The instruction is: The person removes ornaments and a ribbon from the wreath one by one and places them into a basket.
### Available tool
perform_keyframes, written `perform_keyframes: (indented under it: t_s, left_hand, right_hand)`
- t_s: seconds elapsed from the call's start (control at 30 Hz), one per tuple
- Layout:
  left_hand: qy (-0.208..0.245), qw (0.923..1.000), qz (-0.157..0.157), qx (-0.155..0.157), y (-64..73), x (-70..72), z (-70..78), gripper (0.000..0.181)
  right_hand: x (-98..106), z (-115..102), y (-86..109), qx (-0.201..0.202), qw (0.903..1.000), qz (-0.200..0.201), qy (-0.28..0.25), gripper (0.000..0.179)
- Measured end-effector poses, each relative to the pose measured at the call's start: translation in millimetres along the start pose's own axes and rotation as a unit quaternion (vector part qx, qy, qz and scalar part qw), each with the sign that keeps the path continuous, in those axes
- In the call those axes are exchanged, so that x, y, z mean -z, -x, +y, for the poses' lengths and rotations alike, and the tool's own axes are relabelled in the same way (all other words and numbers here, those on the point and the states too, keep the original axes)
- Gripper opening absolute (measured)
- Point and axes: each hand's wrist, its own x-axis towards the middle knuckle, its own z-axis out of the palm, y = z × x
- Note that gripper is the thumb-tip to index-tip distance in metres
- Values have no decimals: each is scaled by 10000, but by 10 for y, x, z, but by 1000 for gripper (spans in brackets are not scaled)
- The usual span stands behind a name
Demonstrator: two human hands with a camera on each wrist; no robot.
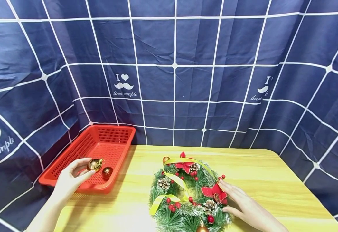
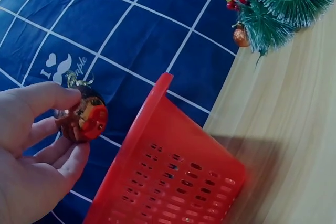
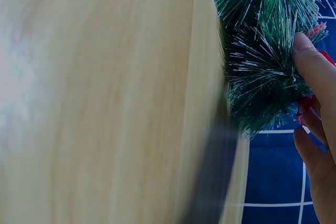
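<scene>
My left hand (image 1: 69, 178) pinches a shiny gold-brown Christmas ball (image 1: 95, 164) between thumb and fingers, above the red plastic basket (image 1: 130, 137). A gold cord loop shows at the top of this ball (image 2: 86, 119) in the left wrist view. Inside the basket lies a second brown ball (image 1: 107, 172). To the right, a green Christmas wreath (image 1: 169, 219) lies on the table with red flowers, berries and pine cones. A yellow ribbon (image 1: 177, 179) trails loosely across it. My right hand (image 1: 245, 207) rests on the wreath's right edge by a red flower (image 1: 216, 193), fingers mostly straight.
The basket stands at the left of the wood-patterned table (image 1: 145, 161), against a dark blue curtain (image 1: 157, 80) with white grid lines. Copper balls, one at the wreath's upper left (image 1: 165, 159) and another at its front (image 1: 202, 228), sit on the wreath.
</scene>
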Motion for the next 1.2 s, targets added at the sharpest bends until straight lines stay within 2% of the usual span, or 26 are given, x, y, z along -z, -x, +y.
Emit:
perform_keyframes:
  t_s: [0.17, 0.47, 0.67, 0.83, 1.2]
  left_hand:
    - [-398, 9992, 13, 52, -11, -4, -63, 44]
    - [-706, 9967, -151, 358, -28, 24, -135, 45]
    - [-934, 9948, -187, 360, -51, 39, -156, 46]
    - [-932, 9950, -176, 325, -59, 25, -168, 46]
    - [-490, 9982, -128, 331, -42, 18, -190, 43]
  right_hand:
    - [-6, -5, 4, 12, 9999, 30, -130, 74]
    - [-2, -14, 6, -132, 9999, -44, 94, 74]
    - [6, -21, 5, -70, 9999, -59, -51, 74]
    - [5, -20, 2, -205, 9996, -142, 114, 75]
    - [5, -10, -5, -78, 9999, -130, 73, 75]
